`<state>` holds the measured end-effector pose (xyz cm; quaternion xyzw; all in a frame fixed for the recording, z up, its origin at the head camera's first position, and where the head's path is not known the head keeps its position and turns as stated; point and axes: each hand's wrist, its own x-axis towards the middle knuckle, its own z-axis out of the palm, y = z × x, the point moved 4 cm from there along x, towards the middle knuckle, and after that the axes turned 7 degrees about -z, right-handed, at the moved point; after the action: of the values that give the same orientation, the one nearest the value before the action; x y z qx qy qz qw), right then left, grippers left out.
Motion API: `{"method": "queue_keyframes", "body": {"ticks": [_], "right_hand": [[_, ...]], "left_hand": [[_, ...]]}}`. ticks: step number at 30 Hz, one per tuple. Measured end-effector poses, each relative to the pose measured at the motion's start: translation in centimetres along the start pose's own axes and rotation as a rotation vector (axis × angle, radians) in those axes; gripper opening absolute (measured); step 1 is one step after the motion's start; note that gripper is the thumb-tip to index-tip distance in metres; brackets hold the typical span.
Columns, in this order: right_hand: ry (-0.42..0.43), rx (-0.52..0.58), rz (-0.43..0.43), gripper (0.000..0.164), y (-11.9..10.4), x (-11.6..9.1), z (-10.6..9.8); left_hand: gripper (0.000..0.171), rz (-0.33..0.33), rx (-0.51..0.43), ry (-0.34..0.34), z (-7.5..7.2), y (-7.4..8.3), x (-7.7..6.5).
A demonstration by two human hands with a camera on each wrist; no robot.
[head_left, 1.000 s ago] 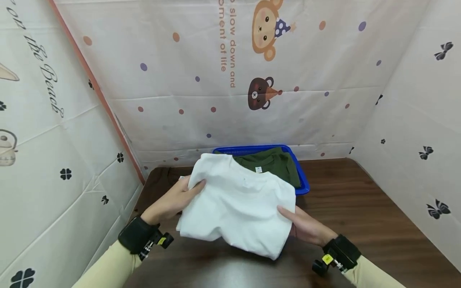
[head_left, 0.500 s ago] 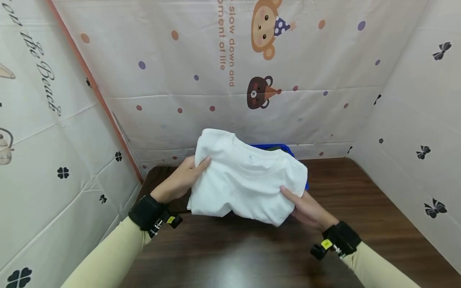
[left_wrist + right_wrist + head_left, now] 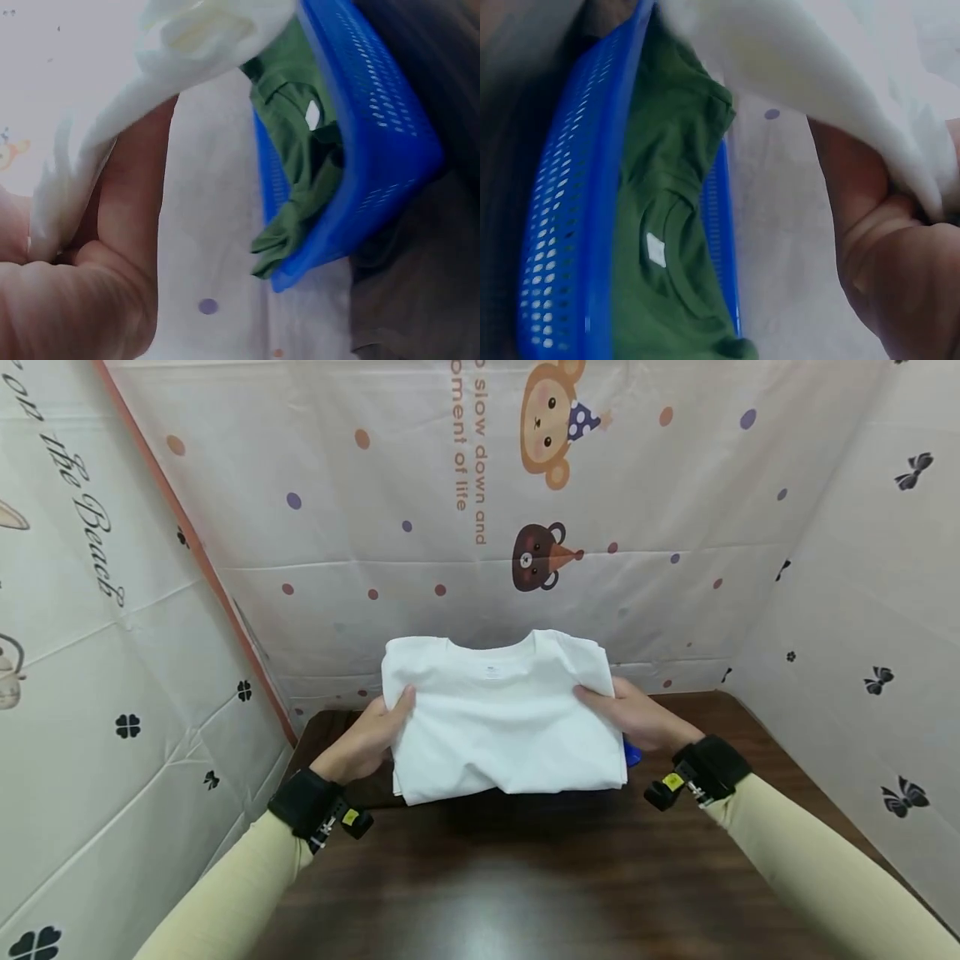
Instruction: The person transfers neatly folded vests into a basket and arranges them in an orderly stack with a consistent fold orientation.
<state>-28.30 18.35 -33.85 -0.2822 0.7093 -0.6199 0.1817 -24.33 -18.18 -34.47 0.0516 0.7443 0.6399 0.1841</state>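
Observation:
A folded white T-shirt [image 3: 502,727] hangs in the air between both hands, its neckline at the top. My left hand [image 3: 367,739] pinches its left side, thumb on the front. On the opposite edge, my right hand [image 3: 637,714] grips it the same way. Behind and below the shirt stands a blue perforated basket [image 3: 382,127], mostly hidden in the head view. Inside the basket lies a green shirt [image 3: 675,225] with a small white label at its collar.
A dark brown wooden table [image 3: 480,877] bears the basket near its back edge. Dark brown cloth [image 3: 412,292] lies beside the basket in the left wrist view. Printed white sheets [image 3: 337,527] wall the table at the back and both sides.
The white T-shirt has risen and moved away from me, and its tilt has levelled out. It now covers nearly all of the basket in the head view. Both hands keep their hold.

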Motion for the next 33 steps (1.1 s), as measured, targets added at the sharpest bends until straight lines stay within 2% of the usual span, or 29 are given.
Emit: {"method": "queue_keyframes", "body": {"ticks": [6,10,12,14,18,22,27,33], "right_hand": [[0.014,-0.053,0.042,0.051,-1.0,2.7,0.6],[0.025,-0.063,0.073,0.05,-1.6,4.4,0.8],[0.033,-0.062,0.08,0.049,-1.8,5.2,0.6],[0.041,-0.062,0.085,0.048,-1.8,5.8,0.3],[0.062,-0.078,0.097,0.046,-1.3,6.3,-1.1],[0.046,-0.098,0.095,0.044,-0.4,6.0,-2.6],[0.023,-0.157,0.079,0.046,0.2,5.5,-3.9],[0.086,-0.24,0.087,0.048,0.5,5.0,-5.2]], "left_hand": [[0.054,-0.04,-0.09,-0.003,-1.4,-1.7,0.8],[0.045,-0.041,-0.149,-0.063,-1.6,-2.3,1.0],[0.047,-0.037,-0.155,-0.093,-1.5,-2.5,1.2],[0.051,-0.033,-0.145,-0.096,-1.5,-2.8,1.4],[0.047,-0.021,-0.083,-0.043,-1.9,-2.8,1.8],[0.043,-0.017,-0.008,0.004,-1.9,-2.6,2.5],[0.043,-0.054,0.063,0.022,-1.5,-2.2,3.5],[0.044,-0.043,0.095,0.033,-0.9,-1.4,4.7]]}}
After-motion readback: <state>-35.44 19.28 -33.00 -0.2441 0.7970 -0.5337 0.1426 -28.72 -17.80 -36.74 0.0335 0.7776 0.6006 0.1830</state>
